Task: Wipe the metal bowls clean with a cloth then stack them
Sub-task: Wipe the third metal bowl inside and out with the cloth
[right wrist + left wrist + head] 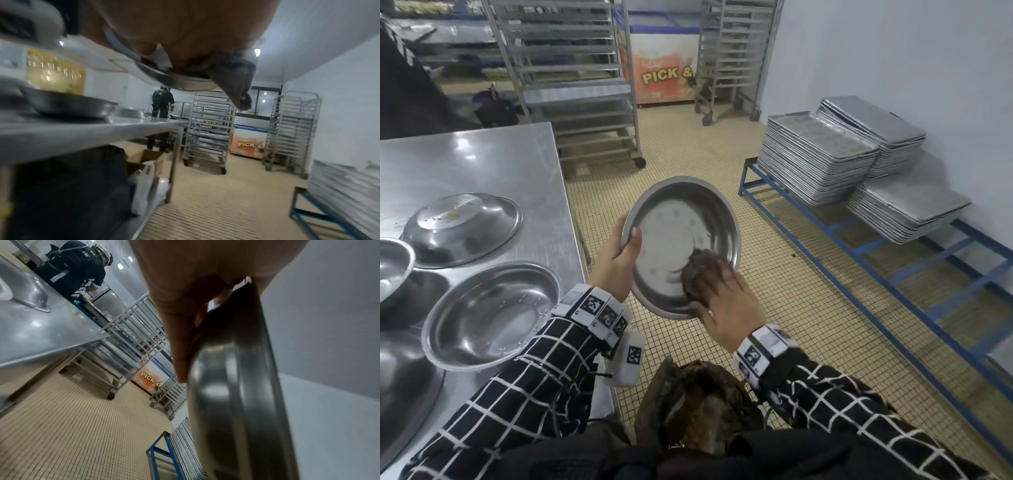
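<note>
I hold a metal bowl tilted toward me over the floor, beside the table's right edge. My left hand grips its left rim, thumb inside, fingers behind; the left wrist view shows the bowl's underside against my fingers. My right hand presses a dark crumpled cloth against the lower right of the bowl's inside. In the right wrist view the cloth hangs from under my palm over the bowl's rim. On the table, one bowl stands upright and another lies upside down.
The steel table fills the left, with parts of two more bowls at its left edge. Wheeled tray racks stand ahead. Stacked baking trays rest on a blue frame at the right. Another person stands far back.
</note>
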Demonstrator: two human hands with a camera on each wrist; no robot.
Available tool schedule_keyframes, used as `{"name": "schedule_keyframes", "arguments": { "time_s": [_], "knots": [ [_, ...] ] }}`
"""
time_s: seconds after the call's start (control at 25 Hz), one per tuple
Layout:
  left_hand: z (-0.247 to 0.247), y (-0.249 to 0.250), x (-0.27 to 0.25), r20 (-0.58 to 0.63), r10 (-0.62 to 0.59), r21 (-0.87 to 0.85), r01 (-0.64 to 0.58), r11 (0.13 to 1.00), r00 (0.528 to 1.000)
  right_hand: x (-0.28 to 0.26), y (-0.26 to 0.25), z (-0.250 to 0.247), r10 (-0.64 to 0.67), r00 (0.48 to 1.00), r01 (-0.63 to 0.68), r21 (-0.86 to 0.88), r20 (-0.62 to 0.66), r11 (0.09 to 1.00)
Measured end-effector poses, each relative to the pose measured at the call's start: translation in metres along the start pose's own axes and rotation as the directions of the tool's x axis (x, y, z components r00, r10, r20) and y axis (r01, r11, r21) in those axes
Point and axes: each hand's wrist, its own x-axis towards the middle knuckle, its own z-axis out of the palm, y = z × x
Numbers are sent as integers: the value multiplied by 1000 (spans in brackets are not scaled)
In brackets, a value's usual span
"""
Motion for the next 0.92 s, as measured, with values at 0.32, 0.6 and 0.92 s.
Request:
{"name": "schedule_keyframes", "arguments": {
  "time_s": [0.32, 0.6, 0.92],
  "knots": [
    [0, -3, 5, 123, -276, -150, 292, 944, 953, 31, 45, -37, 342, 936, -222, 613, -84, 759],
    [0, -4, 1, 121, -270, -240, 292, 926, 955, 22, 48, -36, 563, 824, -339, 855, 68, 393],
    [33, 0, -18, 17, -239, -223, 237, 946, 971, 11, 10, -49, 671, 727, -238, 970, 146, 47]
  ]
}}
